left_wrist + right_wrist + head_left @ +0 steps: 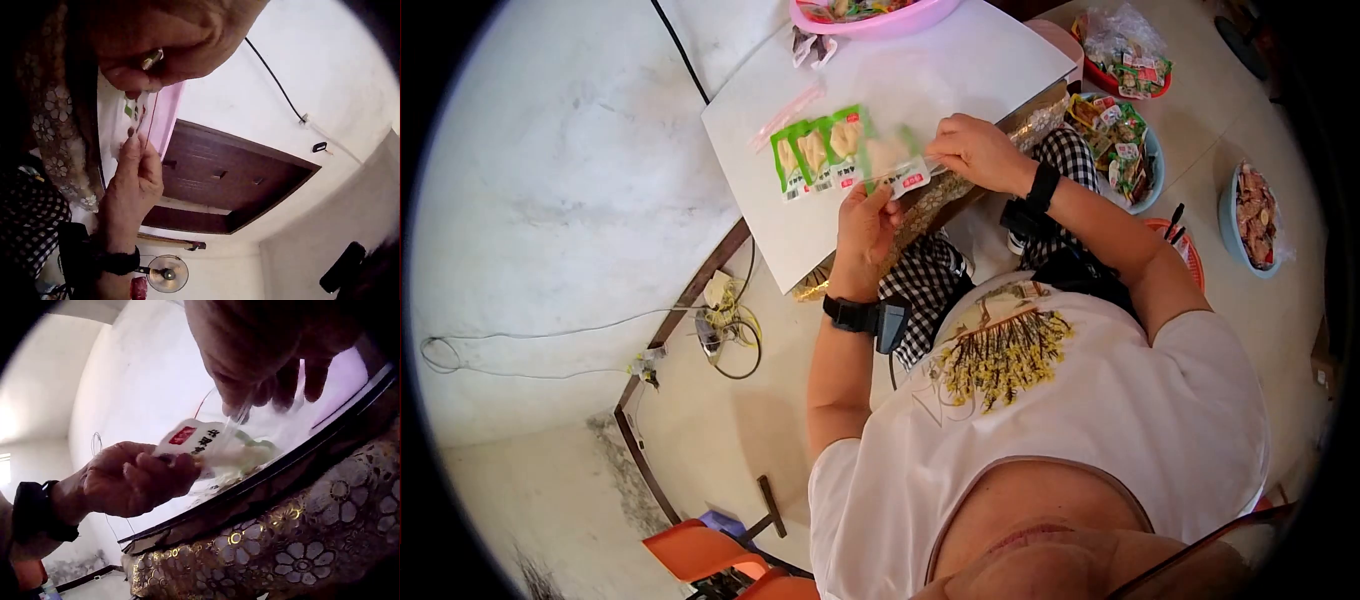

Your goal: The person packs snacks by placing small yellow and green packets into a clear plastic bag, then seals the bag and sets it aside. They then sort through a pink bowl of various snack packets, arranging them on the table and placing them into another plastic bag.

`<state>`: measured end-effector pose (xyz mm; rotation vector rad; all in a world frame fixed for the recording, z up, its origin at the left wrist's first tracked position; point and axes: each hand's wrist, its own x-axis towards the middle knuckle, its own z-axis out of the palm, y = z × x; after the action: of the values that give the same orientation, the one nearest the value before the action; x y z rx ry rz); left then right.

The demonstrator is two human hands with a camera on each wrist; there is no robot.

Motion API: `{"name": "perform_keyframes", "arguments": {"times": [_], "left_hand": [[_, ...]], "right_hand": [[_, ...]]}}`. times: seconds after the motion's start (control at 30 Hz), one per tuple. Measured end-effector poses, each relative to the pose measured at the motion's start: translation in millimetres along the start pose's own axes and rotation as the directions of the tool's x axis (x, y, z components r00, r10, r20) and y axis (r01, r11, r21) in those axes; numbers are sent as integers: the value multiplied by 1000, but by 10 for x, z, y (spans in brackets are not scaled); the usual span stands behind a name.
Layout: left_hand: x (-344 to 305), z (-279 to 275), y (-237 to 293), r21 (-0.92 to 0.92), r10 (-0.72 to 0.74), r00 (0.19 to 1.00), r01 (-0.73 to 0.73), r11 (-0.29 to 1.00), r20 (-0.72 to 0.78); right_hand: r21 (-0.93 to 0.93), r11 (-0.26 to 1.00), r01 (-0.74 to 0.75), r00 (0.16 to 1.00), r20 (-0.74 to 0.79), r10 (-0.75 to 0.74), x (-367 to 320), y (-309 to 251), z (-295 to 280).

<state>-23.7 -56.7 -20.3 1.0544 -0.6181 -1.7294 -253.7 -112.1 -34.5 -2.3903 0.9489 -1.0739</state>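
Three green-edged packets (812, 152) are laid side by side on the white table (755, 225); a fourth packet (190, 436) is pinched by the left hand (868, 225) at the table's front edge; clear plastic (230, 434) is pinched by the right hand (980, 152), just beside that packet and partly across it; the step in hand is judged to be the working of the packet against the plastic, though whether it is being slid in or drawn out cannot be told; for the next move, a steady hold on the packet seems called for, with the plastic's edge guided lightly so that nothing is snagged or creased.
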Motion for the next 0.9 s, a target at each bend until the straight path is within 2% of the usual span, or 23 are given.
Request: {"name": "perform_keyframes", "arguments": {"times": [0.07,0.17,0.23,0.27,0.33,0.37,0.47,0.57,0.67,0.9], "left_hand": [[47,88,-79,33,116,987,-113,993,-107],[77,133,-134,121,192,966,-173,977,-172],[67,45,-115,525,283,929,-121,842,-240],[43,29,-99,694,337,906,-71,716,-256],[-31,46,-94,955,612,788,-130,268,-65],[-53,81,-76,993,695,715,-116,9,77],[2,264,36,852,681,515,-270,-448,521],[144,365,82,738,544,520,-302,-604,658],[213,439,142,743,466,648,-242,-624,603],[435,460,185,763,472,675,-215,-609,567]], "right_hand": [[25,999,-20,1000,24,20,-17,7,-15],[50,998,-24,1000,-18,24,-48,88,18],[69,997,-25,1000,-10,26,-69,123,25],[78,997,-25,1000,-6,26,-72,132,27],[77,997,-19,1000,0,19,-79,130,26],[75,997,-16,1000,3,16,-84,126,24],[44,999,-24,999,25,23,-76,111,12],[57,997,-46,999,24,45,-63,88,-4],[107,993,-48,998,41,44,-55,60,-46],[137,990,-43,998,49,36,-39,50,-124]]}}
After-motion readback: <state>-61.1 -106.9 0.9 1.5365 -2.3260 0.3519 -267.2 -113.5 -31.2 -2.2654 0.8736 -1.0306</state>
